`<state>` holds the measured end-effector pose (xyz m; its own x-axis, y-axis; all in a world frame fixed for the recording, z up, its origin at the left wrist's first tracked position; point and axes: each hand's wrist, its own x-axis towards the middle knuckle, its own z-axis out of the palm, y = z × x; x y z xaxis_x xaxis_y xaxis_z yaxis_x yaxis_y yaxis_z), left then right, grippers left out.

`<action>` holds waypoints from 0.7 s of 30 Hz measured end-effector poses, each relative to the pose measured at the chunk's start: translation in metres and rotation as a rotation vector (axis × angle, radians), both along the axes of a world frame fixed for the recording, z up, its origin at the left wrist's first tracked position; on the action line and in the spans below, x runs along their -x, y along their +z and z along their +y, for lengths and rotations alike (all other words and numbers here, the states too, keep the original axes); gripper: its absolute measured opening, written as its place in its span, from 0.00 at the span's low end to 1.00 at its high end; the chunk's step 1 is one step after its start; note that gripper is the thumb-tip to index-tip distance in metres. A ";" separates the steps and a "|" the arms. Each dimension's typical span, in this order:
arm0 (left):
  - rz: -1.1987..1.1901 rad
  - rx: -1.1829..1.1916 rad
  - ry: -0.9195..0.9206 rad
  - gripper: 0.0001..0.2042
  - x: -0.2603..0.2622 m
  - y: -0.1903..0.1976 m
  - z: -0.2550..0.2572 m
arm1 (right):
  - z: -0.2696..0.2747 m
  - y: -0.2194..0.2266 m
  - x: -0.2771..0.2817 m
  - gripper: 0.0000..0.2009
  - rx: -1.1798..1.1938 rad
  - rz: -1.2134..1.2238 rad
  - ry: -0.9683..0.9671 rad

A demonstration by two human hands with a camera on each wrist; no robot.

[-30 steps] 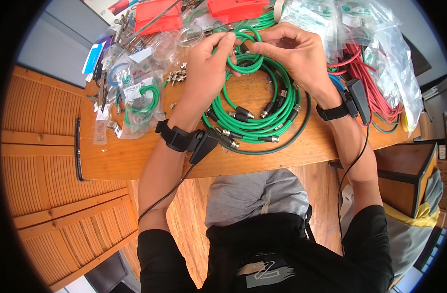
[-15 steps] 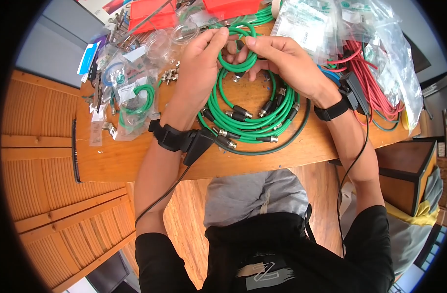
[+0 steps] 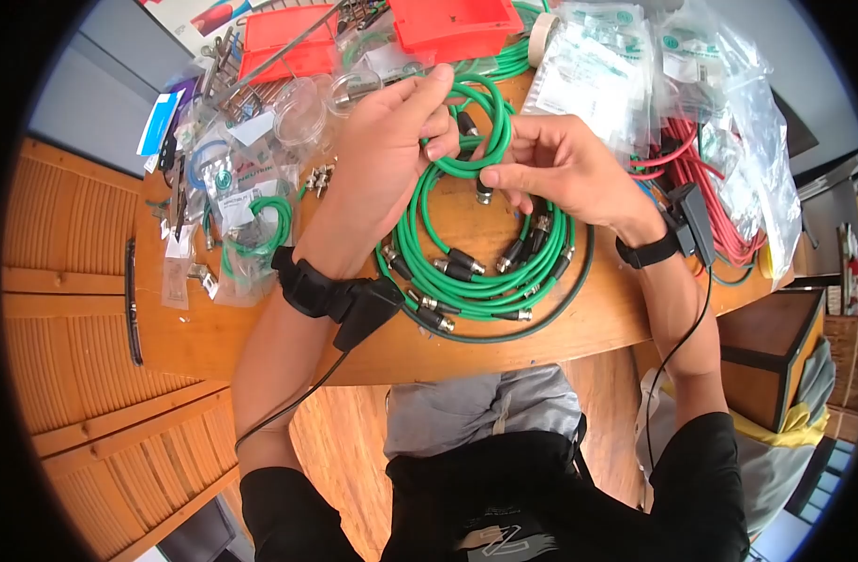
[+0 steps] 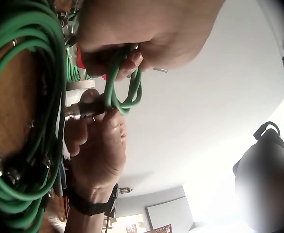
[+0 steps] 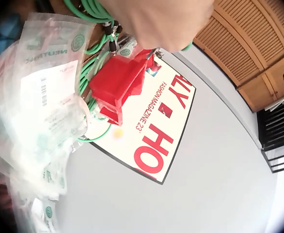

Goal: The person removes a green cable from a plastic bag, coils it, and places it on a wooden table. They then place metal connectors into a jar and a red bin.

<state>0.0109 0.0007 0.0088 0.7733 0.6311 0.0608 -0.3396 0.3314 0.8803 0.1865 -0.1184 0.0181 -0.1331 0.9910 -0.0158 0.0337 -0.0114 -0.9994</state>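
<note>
Right grip lowered along smooth metal-tipped green cable loop, pinching its curved bottom, left grip clasping its side

Smooth green plastic cables with shiny metal plugs near the front edge of a wooden table; crinkled clear plastic bags, far right corner.

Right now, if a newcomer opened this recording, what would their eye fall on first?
Probably the large coil of green cable on the wooden table, with a smaller green loop held up above it between the left hand and the right hand. Next might come the bright red box at the table's far side, and the bundle of red cables beside the clear plastic bags on the right.
</note>
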 end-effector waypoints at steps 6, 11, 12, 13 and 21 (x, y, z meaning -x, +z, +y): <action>0.083 -0.049 0.138 0.15 -0.006 0.009 0.018 | 0.020 0.003 -0.016 0.06 0.048 -0.196 -0.016; 0.126 -0.075 0.071 0.13 0.011 0.007 0.039 | 0.019 -0.003 -0.025 0.05 0.007 -0.319 -0.056; 0.189 -0.106 0.060 0.13 0.011 0.010 0.036 | 0.019 -0.012 -0.024 0.06 -0.073 -0.370 -0.076; 0.253 -0.139 0.049 0.13 0.012 0.012 0.035 | 0.018 -0.014 -0.025 0.06 -0.033 -0.317 -0.099; 0.416 -0.191 -0.194 0.17 0.013 0.009 0.017 | 0.005 -0.008 -0.014 0.07 0.084 -0.044 -0.090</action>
